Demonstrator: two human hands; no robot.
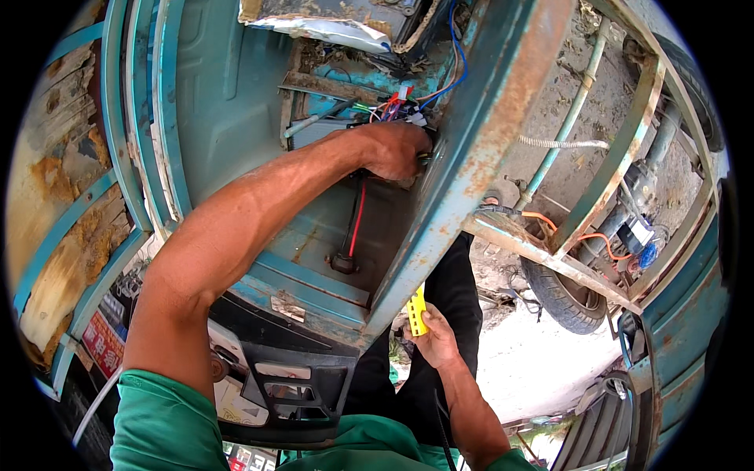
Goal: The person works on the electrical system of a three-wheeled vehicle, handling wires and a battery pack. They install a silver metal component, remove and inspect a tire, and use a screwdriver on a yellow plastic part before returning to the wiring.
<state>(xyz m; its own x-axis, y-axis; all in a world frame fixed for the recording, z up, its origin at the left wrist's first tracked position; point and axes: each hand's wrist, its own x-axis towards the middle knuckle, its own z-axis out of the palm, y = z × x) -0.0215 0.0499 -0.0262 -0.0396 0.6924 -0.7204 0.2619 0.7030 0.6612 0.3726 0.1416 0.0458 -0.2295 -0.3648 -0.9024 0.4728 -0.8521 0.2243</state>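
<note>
My left hand [397,149] reaches into the teal metal compartment, its fingers curled beside the rusty rail. A small bit shows at its fingertips, too hidden to name. Just beyond it lies a bundle of coloured wires [385,108] with small connectors. Partly behind my left forearm is a grey ribbed box [318,132]. Below the hand, a black cable with a red wire [358,216] runs down to a black fitting on the compartment floor. Lower down, outside the rail, my right hand [436,339] is closed on a yellow slotted plastic piece [416,312], held upright.
The rusty teal rail [471,157] slants between the compartment and an open frame [609,157] on the right. A tyre [561,298] and an orange cable [601,237] are beyond it. A worn dark box [338,23] sits at the top, and a black plastic panel [294,388] stands at lower left.
</note>
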